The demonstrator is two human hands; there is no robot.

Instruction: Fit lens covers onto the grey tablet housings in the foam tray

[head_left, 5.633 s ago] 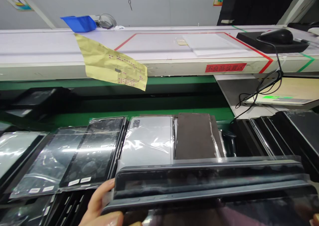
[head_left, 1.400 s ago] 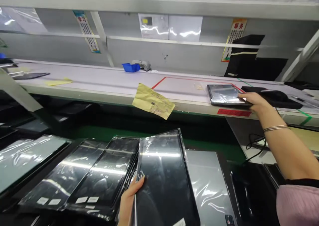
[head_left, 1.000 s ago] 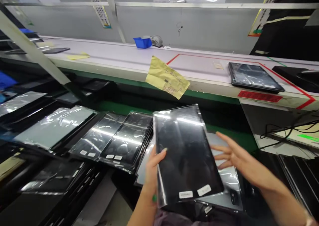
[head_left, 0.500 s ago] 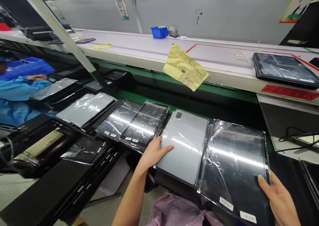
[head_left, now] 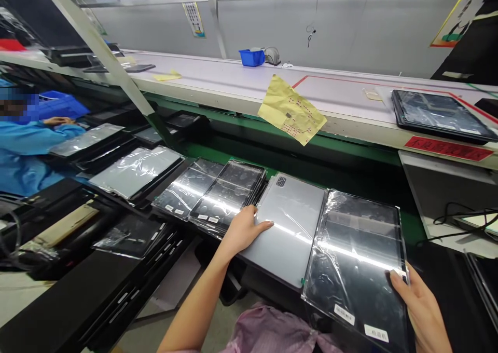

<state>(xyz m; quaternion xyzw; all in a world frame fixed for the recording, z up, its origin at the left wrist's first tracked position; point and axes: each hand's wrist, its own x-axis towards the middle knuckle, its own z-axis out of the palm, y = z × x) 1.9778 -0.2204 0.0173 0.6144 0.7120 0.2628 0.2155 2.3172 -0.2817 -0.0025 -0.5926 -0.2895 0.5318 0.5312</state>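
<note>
A black-screened tablet in clear film (head_left: 356, 259), with two white labels near its lower edge, is gripped along its right edge by my right hand (head_left: 418, 301), thumb on the screen. Its left edge meets the silver tablet (head_left: 290, 228), which lies back up with its camera at the top corner. My left hand (head_left: 249, 231) holds that silver tablet's left edge, thumb on the back and fingers hidden at the side. Left of it, film-wrapped tablets (head_left: 229, 189) lie face up in a stack.
More wrapped tablets (head_left: 136, 171) lie along the line to the left, where a co-worker in a blue sleeve (head_left: 31, 145) sits. A white shelf (head_left: 218, 85) runs behind, with a hanging yellow paper (head_left: 291, 111), a blue bin (head_left: 251, 57) and stacked tablets (head_left: 443, 114).
My right hand and the black-screened tablet have moved left, closer against the silver tablet. My left hand stays at the silver tablet's edge. The view has shifted slightly.
</note>
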